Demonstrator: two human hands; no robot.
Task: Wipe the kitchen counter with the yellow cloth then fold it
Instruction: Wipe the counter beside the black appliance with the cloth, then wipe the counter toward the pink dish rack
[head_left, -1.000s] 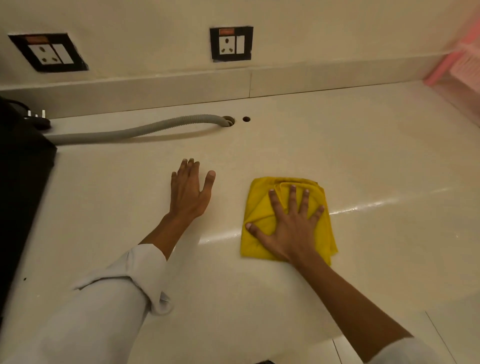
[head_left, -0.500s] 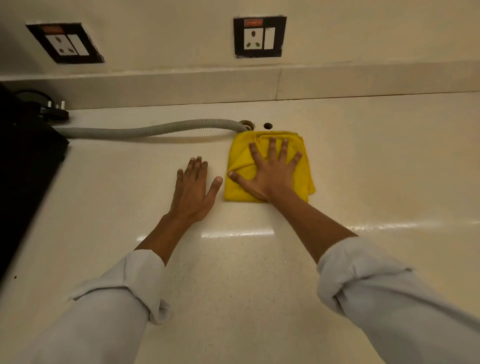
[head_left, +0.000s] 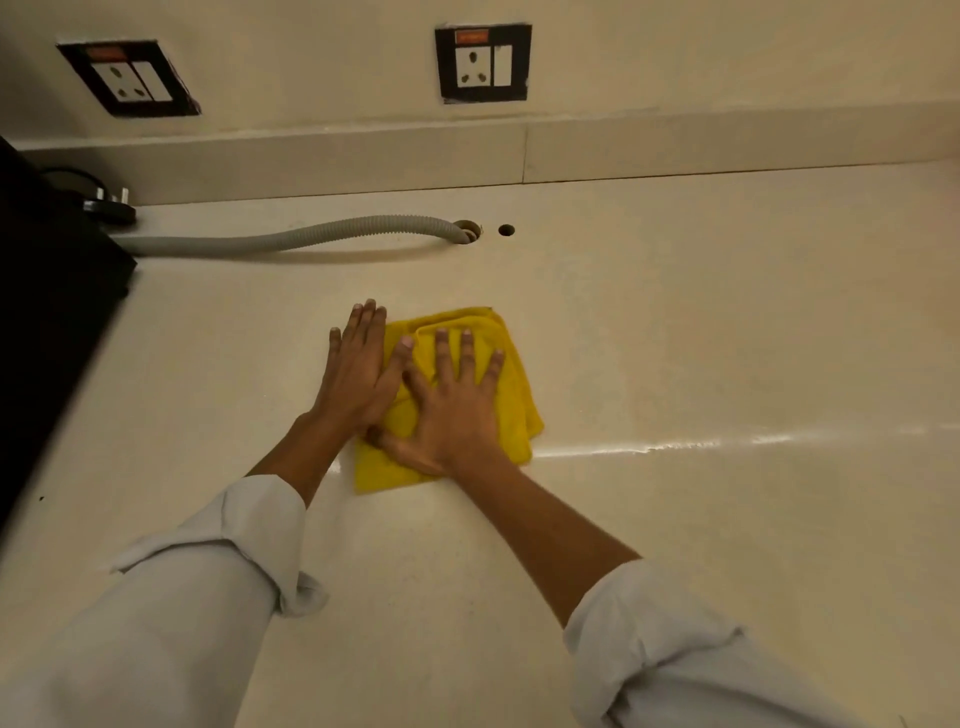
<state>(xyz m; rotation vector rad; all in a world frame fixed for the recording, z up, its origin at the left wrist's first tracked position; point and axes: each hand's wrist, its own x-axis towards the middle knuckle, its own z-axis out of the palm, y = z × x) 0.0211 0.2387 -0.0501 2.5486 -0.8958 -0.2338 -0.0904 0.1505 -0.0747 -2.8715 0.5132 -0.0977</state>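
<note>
The yellow cloth (head_left: 511, 387) lies bunched and creased on the bench (head_left: 727, 338). The right hand (head_left: 452, 410) presses it flat, fingers (head_left: 466, 353) spread. The left hand (head_left: 358, 374) lies flat beside, gripping nothing.

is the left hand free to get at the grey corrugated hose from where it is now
Probably yes. The left hand lies flat on the cream counter, its thumb edge overlapping the yellow cloth; it grips nothing. Only bare counter lies between it and the grey corrugated hose.

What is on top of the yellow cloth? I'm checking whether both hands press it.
The right hand lies flat on the yellow cloth; the left hand overlaps its edge. Beneath stays hidden.
</note>
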